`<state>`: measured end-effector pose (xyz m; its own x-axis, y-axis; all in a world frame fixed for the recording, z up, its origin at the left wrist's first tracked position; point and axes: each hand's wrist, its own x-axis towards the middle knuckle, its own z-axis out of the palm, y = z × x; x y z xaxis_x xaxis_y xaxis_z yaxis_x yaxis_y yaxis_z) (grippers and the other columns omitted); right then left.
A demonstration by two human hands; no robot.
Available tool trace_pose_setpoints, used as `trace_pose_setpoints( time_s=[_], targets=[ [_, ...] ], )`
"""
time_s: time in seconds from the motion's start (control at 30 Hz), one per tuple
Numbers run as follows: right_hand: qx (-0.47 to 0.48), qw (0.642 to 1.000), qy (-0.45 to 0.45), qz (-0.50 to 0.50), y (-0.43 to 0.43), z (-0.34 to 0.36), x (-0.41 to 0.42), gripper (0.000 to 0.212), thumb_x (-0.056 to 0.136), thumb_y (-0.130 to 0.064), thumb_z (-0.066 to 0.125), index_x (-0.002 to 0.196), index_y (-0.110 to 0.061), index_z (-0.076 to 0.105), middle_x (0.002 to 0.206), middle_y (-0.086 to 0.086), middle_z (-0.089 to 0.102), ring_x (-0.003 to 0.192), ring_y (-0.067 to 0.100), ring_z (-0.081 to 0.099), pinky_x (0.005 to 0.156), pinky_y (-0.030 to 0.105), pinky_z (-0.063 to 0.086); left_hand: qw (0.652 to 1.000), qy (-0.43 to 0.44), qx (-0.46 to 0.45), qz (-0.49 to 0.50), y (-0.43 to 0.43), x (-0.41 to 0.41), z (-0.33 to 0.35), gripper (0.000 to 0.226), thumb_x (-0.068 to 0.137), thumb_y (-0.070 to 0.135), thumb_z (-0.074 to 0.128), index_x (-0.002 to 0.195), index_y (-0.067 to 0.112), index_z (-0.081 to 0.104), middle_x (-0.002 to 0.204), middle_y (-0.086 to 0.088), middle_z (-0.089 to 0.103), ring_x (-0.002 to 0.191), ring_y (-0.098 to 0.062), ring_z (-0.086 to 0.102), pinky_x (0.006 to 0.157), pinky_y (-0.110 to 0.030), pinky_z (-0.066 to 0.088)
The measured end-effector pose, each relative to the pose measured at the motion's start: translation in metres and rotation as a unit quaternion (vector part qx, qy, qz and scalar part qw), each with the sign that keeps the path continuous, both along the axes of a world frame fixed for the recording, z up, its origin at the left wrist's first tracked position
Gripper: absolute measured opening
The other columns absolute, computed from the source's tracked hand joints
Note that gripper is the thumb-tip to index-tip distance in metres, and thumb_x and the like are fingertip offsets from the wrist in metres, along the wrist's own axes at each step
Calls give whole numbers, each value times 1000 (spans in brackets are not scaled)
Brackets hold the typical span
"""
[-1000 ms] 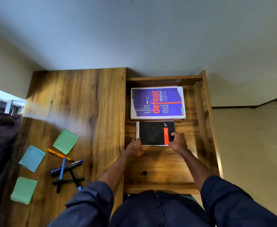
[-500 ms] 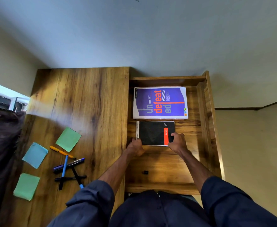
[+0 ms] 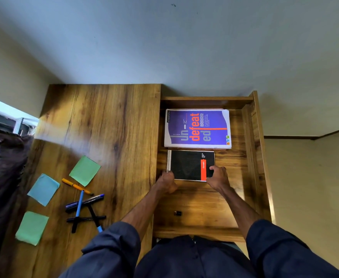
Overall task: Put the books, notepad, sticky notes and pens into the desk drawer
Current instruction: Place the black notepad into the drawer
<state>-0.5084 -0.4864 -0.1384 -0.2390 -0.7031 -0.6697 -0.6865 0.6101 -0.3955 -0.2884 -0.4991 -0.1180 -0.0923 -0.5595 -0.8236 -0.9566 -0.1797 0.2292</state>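
Note:
The open wooden drawer [image 3: 250,157] holds a purple book [image 3: 197,128] at its far end. In front of it lies a black spiral notepad [image 3: 186,163] with a red stripe. My left hand [image 3: 167,182] grips the notepad's near left corner by the spiral. My right hand [image 3: 217,176] holds its near right corner, fingers on the cover. On the desk top [image 3: 108,121] to the left lie two green sticky notes [image 3: 85,170] [image 3: 32,227], a blue sticky note [image 3: 43,189], an orange pen [image 3: 76,186] and several crossed blue and black pens [image 3: 84,209].
A small black object [image 3: 177,213] rests on the drawer floor near its front. A dark shiny bag or cushion [image 3: 2,167] borders the desk's left edge. A plain wall lies beyond the desk; my dark blue sleeves fill the bottom of the view.
The two hands and the notepad stay almost where they were in the drawer. The view has shifted slightly, so the desk items sit a bit further right.

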Motion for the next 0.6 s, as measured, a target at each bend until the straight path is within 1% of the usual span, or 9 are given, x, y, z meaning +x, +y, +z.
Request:
trace_pose_setpoints(
  time_s=[0.1,0.37,0.43,0.5,0.57,0.6],
  targets=[
    [3,1000,0,0,1,-1,0,65,83,-10,81,141,-11,53,140,17,47,131,32,48,87,28,43,1000,8,3,-1,1,1,0,59,99,21,60,152,12,35,160,-18,27,137,-34,47,114,-44,44],
    [-6,1000,-2,4,3,-3,-2,64,81,-10,81,139,-12,54,138,16,47,131,32,47,96,35,49,1000,14,-14,-5,4,2,2,57,100,20,59,151,11,35,158,-18,30,136,-33,48,113,-43,45],
    [-62,998,10,-15,5,0,1,55,82,-8,79,132,-12,58,135,15,48,128,31,49,95,36,50,999,16,-30,-5,5,2,8,57,99,21,59,151,11,36,158,-19,29,135,-34,48,112,-43,46],
    [-159,985,32,-61,5,10,12,42,83,-3,75,121,-13,62,128,12,51,121,29,55,84,30,51,998,25,-55,0,5,2,16,57,99,22,61,150,13,38,158,-19,29,136,-35,47,110,-43,47],
    [-236,968,26,-84,0,25,31,36,82,0,75,113,-14,64,122,10,54,112,26,59,77,26,48,993,64,-99,19,5,6,26,53,98,21,61,148,16,44,157,-16,32,139,-32,46,112,-42,45],
    [-264,961,14,-76,-5,32,43,34,81,1,74,110,-14,64,118,9,56,107,24,61,75,25,48,987,87,-129,37,6,11,32,49,98,20,61,145,17,48,156,-13,36,139,-29,46,113,-41,44]
  ],
)
